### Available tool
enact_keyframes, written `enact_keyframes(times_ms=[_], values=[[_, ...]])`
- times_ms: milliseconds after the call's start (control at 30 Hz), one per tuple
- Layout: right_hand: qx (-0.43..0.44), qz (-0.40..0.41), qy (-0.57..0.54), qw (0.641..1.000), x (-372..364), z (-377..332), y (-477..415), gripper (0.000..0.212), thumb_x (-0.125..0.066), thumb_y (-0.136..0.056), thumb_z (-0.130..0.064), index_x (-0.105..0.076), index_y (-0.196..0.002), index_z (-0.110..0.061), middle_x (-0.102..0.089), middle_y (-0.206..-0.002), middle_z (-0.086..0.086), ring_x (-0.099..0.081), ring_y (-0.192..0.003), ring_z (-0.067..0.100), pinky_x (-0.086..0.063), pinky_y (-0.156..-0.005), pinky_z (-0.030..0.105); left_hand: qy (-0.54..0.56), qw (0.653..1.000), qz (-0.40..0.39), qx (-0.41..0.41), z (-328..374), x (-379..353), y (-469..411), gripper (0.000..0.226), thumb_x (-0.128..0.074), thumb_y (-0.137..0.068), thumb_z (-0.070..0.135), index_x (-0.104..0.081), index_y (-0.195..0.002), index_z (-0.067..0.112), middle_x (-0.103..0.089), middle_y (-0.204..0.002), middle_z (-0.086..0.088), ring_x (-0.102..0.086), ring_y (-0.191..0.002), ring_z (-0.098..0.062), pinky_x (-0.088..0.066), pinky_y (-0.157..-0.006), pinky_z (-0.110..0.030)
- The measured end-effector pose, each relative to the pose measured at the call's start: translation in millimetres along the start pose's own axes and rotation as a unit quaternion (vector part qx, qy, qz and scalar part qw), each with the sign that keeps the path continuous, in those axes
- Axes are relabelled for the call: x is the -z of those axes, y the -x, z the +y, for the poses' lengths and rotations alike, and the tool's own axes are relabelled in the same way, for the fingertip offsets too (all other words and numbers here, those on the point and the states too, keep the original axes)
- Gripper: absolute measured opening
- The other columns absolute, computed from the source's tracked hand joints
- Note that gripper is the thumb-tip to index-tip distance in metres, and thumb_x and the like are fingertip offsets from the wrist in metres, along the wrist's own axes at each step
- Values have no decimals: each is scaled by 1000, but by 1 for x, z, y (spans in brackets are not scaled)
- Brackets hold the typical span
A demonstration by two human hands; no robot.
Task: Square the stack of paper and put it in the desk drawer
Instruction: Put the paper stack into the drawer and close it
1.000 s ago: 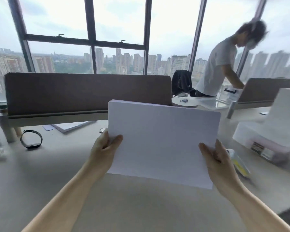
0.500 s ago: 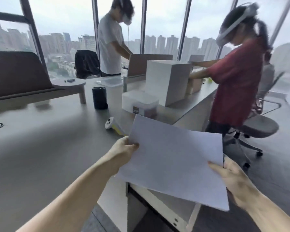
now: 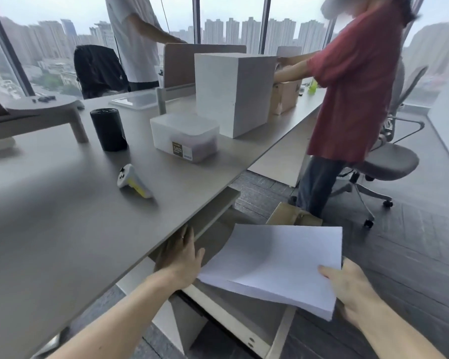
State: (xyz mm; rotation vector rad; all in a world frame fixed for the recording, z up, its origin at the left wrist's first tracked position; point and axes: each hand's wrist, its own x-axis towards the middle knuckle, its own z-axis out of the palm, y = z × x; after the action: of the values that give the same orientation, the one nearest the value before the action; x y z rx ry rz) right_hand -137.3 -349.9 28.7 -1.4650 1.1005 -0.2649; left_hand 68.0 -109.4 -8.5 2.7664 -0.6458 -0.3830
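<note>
The right hand (image 3: 353, 288) grips the stack of paper (image 3: 278, 265) above the open desk drawer (image 3: 233, 322), the left hand (image 3: 182, 255) spread flat inside it, while the clear tub's (image 3: 184, 136) label is unreadable.

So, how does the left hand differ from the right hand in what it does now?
The left hand lies open and flat inside the open drawer, under the desk edge; the right hand grips the paper stack at its near right corner. The left touches the stack's left edge at most; the right carries it. Both are bare.
</note>
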Motion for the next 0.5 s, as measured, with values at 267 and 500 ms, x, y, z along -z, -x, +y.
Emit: enact_keyframes(times_ms=[267, 500], values=[[-27, -12, 11, 1000, -94, -3, -43, 21, -57, -92, -2, -58, -112, -5, -69, -101, 16, -69, -95, 38, -60, -88, 53, -21, 1000, 15, -10, -11, -15, -18, 79, -30, -106, 49, 2, -167, 10, 2, -177, -8, -8, -163, -27, -11, -130, -40], [-59, -20, 4, 998, -141, 43, -91, 39, -49, -78, -16, -64, -114, -14, -73, -106, 14, -69, -93, 39, -61, -79, 47, -17, 1000, -7, -6, -13, -17, -23, 83, -29, -105, 51, 10, -166, 12, 11, -177, -6, 3, -164, -25, -4, -130, -40]])
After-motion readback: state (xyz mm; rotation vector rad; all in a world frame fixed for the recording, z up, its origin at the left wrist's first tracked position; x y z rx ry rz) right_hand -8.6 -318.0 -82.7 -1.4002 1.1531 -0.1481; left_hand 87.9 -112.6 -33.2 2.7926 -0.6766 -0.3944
